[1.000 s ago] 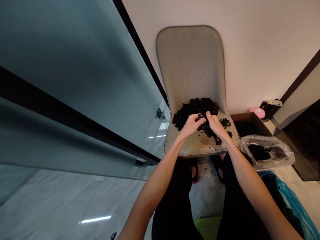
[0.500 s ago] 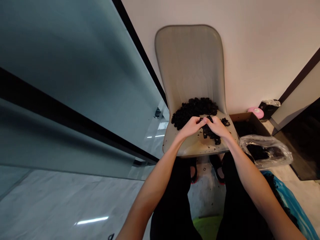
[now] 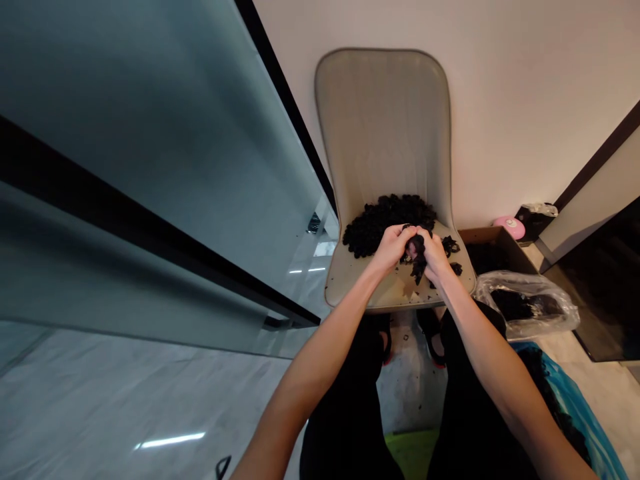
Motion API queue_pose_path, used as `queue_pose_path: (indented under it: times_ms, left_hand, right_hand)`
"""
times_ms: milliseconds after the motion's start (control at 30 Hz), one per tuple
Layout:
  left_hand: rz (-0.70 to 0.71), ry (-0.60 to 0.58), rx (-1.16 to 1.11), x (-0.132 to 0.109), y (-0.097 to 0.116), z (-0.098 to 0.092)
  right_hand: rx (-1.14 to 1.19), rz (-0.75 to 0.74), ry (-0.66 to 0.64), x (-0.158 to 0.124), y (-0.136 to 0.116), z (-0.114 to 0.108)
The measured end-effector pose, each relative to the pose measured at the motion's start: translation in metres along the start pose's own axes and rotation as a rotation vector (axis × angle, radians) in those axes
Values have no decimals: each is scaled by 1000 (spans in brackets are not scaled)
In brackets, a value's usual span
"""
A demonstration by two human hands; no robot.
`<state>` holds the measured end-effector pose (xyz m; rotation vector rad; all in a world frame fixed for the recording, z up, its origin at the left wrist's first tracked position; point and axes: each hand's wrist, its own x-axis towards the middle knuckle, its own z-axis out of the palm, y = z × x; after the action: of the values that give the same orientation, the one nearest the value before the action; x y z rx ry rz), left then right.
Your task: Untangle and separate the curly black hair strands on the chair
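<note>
1. Glass panels [image 3: 150, 167] with black trim run down the left of the frame above a pale marble floor [image 3: 150, 407], and a cream wall [image 3: 525, 113] fills the upper right.
2. A beige padded chair [image 3: 383, 127] stands against that wall at top centre, its backrest rising toward the top of the frame.
3. A mound of curly black hair [image 3: 385, 223] lies at the back of the seat, with small loose bits scattered toward the front edge.
4. The left hand [image 3: 395, 247] and right hand [image 3: 434, 257] meet just in front of the mound, above the seat. Both grips are clenched on a clump of black hair [image 3: 418, 257], which hangs between them, touching both palms.
5. To the right of the chair sit an open cardboard box [image 3: 493, 243] holding dark contents and a clear plastic bag [image 3: 525, 303] with black hair inside.
6. Farther up on the right, a pink round object [image 3: 509, 228] sits beside a black container [image 3: 535, 217].
7. A blue plastic sheet [image 3: 565, 393] with black hair on it lies at the lower right, and a green object [image 3: 413, 453] shows between the person's black-clad knees [image 3: 340, 427].
</note>
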<state>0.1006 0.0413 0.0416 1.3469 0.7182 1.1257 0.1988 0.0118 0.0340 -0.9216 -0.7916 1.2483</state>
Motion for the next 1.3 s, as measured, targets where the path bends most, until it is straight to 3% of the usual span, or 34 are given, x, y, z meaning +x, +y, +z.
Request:
queue_pose_path:
  times_ms: [133,267,467,600,767,900,1033,1300]
  left_hand:
    - [18,151,-155,-1,1,12]
    - [-32,201,-273,0,8,13]
    - [-9,90,-438,0,27,2]
    - [23,18,-219,-1,29,-7]
    - [-44,-43,40,-2,20,-33]
    - [13,-7,245,-10,15,-47]
    - [156,12,369,-22,14,-43]
    - [308,43,443,-28,12,-31]
  right_hand:
    - [66,14,34,0,-2,8]
    - [109,8,2,2,-5,10]
    - [236,-4,-159,4,-16,10]
    - [104,-56,-169,8,-17,11]
    - [-262,-182,-108,17,-11,-3]
    - [-572,-268,-225,17,-17,-24]
    - [-669,-290,-341,12,-23,-37]
    - [-665,-256,-284,4,-12,-29]
